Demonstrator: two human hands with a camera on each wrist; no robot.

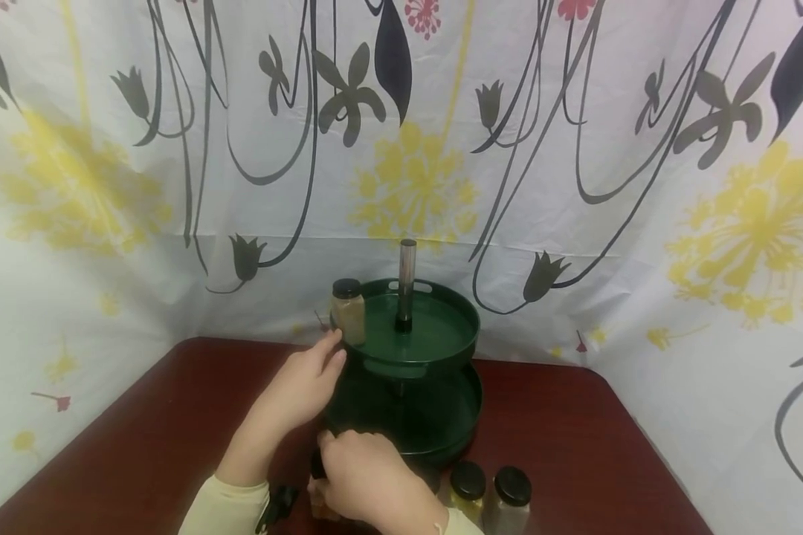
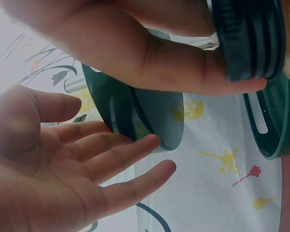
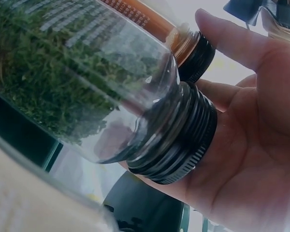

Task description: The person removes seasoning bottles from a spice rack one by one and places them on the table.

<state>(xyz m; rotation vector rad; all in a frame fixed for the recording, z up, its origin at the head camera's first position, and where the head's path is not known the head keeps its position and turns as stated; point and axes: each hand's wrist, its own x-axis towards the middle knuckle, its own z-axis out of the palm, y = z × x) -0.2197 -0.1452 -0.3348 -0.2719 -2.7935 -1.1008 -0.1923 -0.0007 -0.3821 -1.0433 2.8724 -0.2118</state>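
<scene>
A two-tier green turntable stands on the table, its upper tray point(image 1: 435, 331) above the lower tray point(image 1: 442, 416). On the upper tray's left side sits a black-lidded jar of tan powder point(image 1: 349, 318). My left hand point(image 1: 297, 390) is beside that jar, fingers extended, fingertips near its base; the left wrist view shows the palm with nothing in it. Lower down, my right hand point(image 1: 375, 475) grips a jar of orange spice point(image 3: 157, 24) at its black lid, thumb on one side and fingers on the other. A jar of green herbs point(image 3: 82, 82) overlaps this hand in the right wrist view.
Two more black-lidded jars, one with yellowish contents point(image 1: 468, 490) and one greyish point(image 1: 511, 498), stand in front of the turntable at right. A metal post point(image 1: 407, 279) rises through the trays. Behind the dark red table point(image 1: 549, 431) hangs a patterned curtain point(image 1: 294, 200).
</scene>
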